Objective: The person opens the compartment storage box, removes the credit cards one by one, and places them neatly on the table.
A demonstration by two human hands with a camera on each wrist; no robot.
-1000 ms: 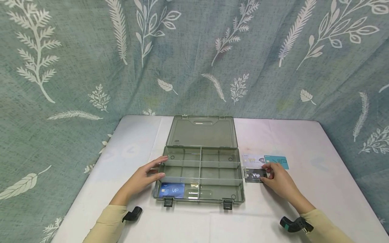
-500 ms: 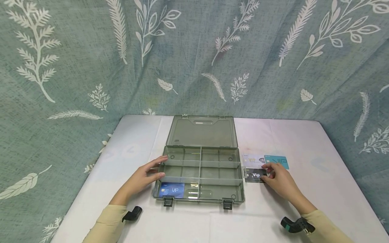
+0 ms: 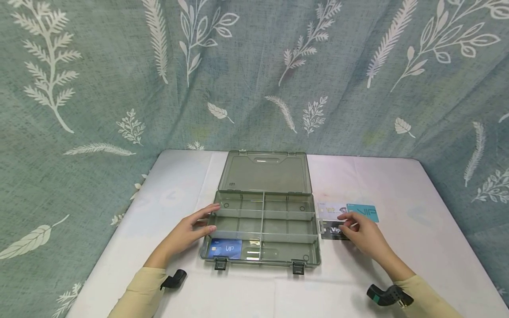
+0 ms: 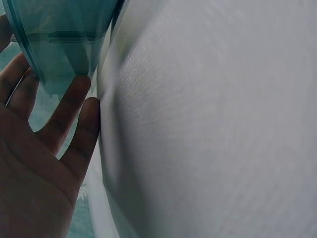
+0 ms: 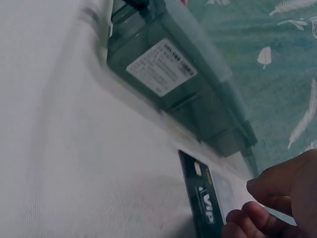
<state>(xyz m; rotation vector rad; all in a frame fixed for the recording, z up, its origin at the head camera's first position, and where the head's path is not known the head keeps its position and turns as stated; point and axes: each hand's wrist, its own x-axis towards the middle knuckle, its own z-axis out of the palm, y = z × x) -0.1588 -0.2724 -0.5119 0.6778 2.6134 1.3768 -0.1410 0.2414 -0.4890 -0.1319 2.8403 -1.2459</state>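
Observation:
My left hand point(image 3: 183, 236) rests at the left side of a clear grey-green compartment box point(image 3: 261, 263), fingers spread along its wall. In the left wrist view, the fingertips lie right at the box's lower edge. My right hand point(image 3: 363, 234) hovers over the right end of a black VIP card point(image 3: 329, 230), thumb and forefinger bent with a gap between them. In the right wrist view, the black card point(image 5: 200, 191) lies just left of the fingertips, which overlap its right side. A blue VIP card point(image 3: 225, 248) lies in the box's front left compartment.
A white VIP card point(image 3: 328, 210) and a teal VIP card point(image 3: 365, 212) lie behind the black one, right of the box. The lid point(image 3: 264, 174) is folded back. Two latches, including the right latch point(image 3: 298, 268), hang at the front. A leaf-print curtain point(image 3: 254, 79) stands behind the table.
The fingertips of my right hand have shifted slightly left and over the black card, covering the end of its lettering. My left hand and the box have stayed in place.

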